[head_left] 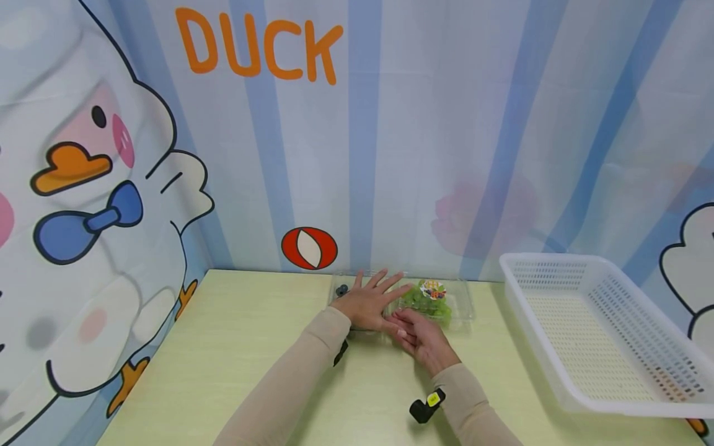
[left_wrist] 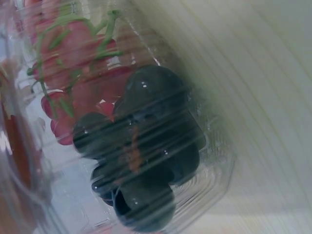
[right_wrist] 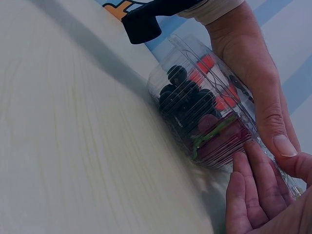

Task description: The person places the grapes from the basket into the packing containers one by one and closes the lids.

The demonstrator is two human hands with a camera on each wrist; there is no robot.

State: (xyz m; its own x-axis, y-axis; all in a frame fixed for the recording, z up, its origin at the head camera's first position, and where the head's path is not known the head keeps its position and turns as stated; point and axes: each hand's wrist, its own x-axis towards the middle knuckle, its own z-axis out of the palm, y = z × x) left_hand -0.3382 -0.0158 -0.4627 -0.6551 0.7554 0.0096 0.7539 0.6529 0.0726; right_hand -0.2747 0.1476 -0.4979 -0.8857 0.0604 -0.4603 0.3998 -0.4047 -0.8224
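A clear plastic fruit box [head_left: 460,297] with a lid lies at the back of the table. Black grapes [left_wrist: 146,200] and red grapes [left_wrist: 83,48] show through its wall, beside red pieces [right_wrist: 226,97]. Green, leafy-looking contents [head_left: 440,310] lie in its right part, under a round coloured sticker [head_left: 432,289]. My left hand [head_left: 365,308] rests on the lid, fingers spread, its thumb at the front rim. At that rim my right hand [head_left: 426,341] meets the left thumb; its fingers [right_wrist: 263,185] are under the rim against the front wall, and its thumb is above.
To the right stands a white perforated plastic basket [head_left: 543,334]. A striped curtain [head_left: 401,155] with duck drawings hangs right behind the table [head_left: 240,347]. Black wrist mounts [head_left: 426,406] sit on the sleeves.
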